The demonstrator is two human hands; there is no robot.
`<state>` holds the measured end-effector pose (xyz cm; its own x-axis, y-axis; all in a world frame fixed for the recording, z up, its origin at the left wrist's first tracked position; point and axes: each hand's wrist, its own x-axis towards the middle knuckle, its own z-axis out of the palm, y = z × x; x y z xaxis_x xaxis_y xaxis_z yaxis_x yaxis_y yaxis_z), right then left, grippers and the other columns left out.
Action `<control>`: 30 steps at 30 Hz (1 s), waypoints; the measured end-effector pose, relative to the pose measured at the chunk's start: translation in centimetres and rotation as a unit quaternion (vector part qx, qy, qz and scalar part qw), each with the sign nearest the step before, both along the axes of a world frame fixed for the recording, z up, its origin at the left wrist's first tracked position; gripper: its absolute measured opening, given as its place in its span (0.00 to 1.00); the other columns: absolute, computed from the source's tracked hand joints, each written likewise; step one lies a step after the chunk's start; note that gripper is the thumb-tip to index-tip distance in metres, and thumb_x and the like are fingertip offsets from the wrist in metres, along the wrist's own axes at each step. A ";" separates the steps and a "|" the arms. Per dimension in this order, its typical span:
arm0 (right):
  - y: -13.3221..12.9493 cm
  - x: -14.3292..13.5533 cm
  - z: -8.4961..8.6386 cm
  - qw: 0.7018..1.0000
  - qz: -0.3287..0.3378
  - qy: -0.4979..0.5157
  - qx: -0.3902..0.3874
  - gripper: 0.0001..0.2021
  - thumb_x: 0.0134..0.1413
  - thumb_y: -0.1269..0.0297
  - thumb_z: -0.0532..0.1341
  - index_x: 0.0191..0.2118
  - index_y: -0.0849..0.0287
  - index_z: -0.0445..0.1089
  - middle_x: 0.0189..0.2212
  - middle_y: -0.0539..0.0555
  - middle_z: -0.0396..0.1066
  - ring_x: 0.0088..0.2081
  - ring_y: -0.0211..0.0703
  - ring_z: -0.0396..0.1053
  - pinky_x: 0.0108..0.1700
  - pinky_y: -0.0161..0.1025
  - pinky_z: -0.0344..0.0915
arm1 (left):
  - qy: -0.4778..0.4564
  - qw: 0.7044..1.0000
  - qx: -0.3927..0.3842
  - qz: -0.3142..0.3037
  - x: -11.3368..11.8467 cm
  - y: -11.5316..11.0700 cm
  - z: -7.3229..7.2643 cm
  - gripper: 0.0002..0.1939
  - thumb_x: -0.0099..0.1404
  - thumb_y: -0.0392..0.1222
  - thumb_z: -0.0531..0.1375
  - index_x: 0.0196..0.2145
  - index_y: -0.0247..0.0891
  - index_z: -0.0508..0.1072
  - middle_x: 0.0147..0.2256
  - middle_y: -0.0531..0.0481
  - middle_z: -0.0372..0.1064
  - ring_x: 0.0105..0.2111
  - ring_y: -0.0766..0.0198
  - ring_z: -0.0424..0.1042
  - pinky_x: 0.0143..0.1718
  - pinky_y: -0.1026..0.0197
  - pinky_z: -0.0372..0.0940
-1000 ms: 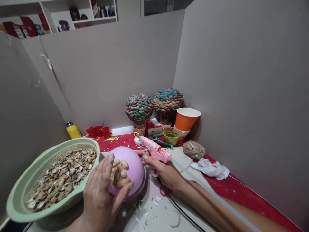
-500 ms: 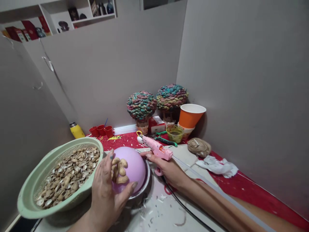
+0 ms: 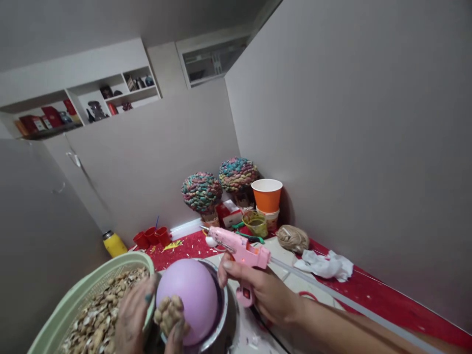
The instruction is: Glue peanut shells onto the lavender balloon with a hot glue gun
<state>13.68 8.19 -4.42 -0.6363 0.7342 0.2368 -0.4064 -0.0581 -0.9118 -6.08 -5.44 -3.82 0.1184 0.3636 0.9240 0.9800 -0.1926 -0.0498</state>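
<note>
A purple balloon (image 3: 197, 300) rests in a metal bowl (image 3: 223, 314), with a cluster of peanut shells (image 3: 170, 313) on its left side. My left hand (image 3: 134, 314) is beside that cluster, fingers apart, the thumb against the lower shells; it is partly blurred and cut off by the lower edge. In my right hand (image 3: 261, 290) is a pink glue gun (image 3: 239, 248), its nozzle pointing up and left above the bowl. A long glue stick (image 3: 324, 285) sticks out of its back. At the left, a green basket (image 3: 61, 307) holds many peanut shells.
Behind stand two colourful shell-covered trees (image 3: 201, 192), red cups (image 3: 150, 236), a yellow bottle (image 3: 115, 244), an orange paper cup (image 3: 267, 196) and a green-stained bowl (image 3: 255, 223). Twine (image 3: 292, 238) and crumpled tissue (image 3: 326, 265) lie at the right.
The view has tilted upward, so the bowl and basket sit lower in it. The glue gun has risen relative to the balloon, and my left hand has shifted left from the balloon's front.
</note>
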 end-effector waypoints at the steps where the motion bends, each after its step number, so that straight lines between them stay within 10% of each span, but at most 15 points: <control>1: -0.5 0.1 0.1 0.999 0.035 0.017 -0.002 0.20 0.50 0.45 0.64 0.24 0.59 0.70 0.25 0.52 0.67 0.30 0.41 0.62 0.32 0.36 0.58 | 0.019 1.000 0.007 0.004 0.3 -0.1 0.8 0.24 0.63 0.37 0.61 0.56 0.46 0.67 0.41 0.46 0.77 0.43 0.52 0.76 0.57 0.43 0.62; 9: -3.5 0.6 0.0 0.984 0.159 0.082 -0.022 0.20 0.48 0.47 0.67 0.25 0.63 0.70 0.24 0.52 0.68 0.28 0.40 0.64 0.35 0.37 0.60 | 0.082 0.996 0.025 -0.016 5.7 0.7 4.9 0.06 0.62 0.32 0.62 0.36 0.42 0.72 0.27 0.54 0.77 0.30 0.62 0.75 0.55 0.49 0.57; 17: -4.2 -0.1 -0.2 0.962 0.245 0.108 -0.056 0.21 0.43 0.46 0.69 0.24 0.62 0.71 0.24 0.50 0.67 0.29 0.39 0.65 0.40 0.38 0.62 | 0.093 0.995 0.033 0.009 5.4 1.4 4.1 0.04 0.64 0.35 0.61 0.37 0.42 0.71 0.28 0.52 0.76 0.31 0.60 0.75 0.52 0.48 0.57; 30: -4.2 -0.3 -0.8 0.981 0.195 0.002 -0.027 0.26 0.36 0.39 0.66 0.21 0.61 0.68 0.18 0.48 0.65 0.21 0.33 0.59 0.26 0.33 0.52 | 0.108 0.993 0.041 -0.007 4.9 1.8 3.6 0.08 0.63 0.30 0.61 0.37 0.42 0.71 0.26 0.52 0.77 0.29 0.60 0.75 0.50 0.48 0.60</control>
<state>13.41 4.02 -5.23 -0.8700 0.4478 0.2064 -0.3469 -0.2583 -0.9016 -1.13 -3.65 -0.19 0.3222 0.2859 0.9024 0.9419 -0.1927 -0.2753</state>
